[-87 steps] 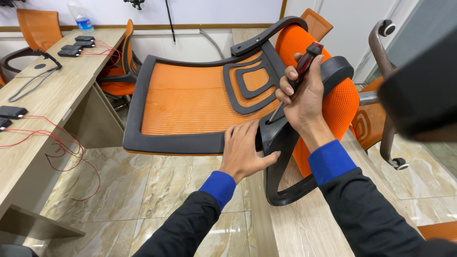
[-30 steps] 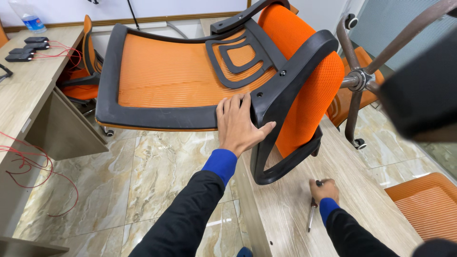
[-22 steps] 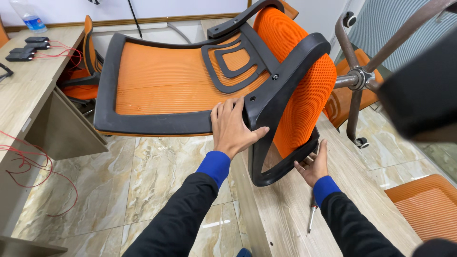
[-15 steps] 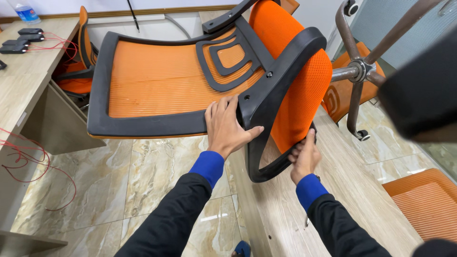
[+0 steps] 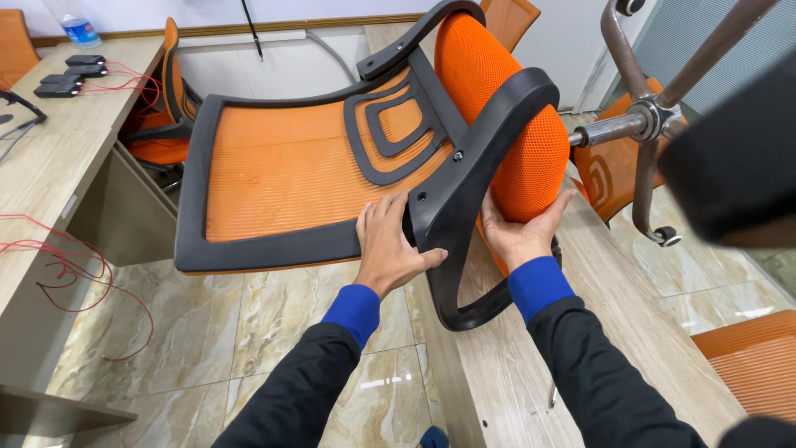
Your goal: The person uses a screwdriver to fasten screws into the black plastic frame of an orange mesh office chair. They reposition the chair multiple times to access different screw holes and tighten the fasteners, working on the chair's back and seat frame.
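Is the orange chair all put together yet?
Not yet. The mesh backrest and armrest already sit joined to the seat. The left hand and right hand hold the chair on the workbench. A wheeled base lies apart.

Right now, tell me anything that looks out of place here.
The orange office chair lies tipped on its side atop the wooden table, mesh back jutting past the edge, steadied by the left hand and right hand. Red wires dangle off the left desk.
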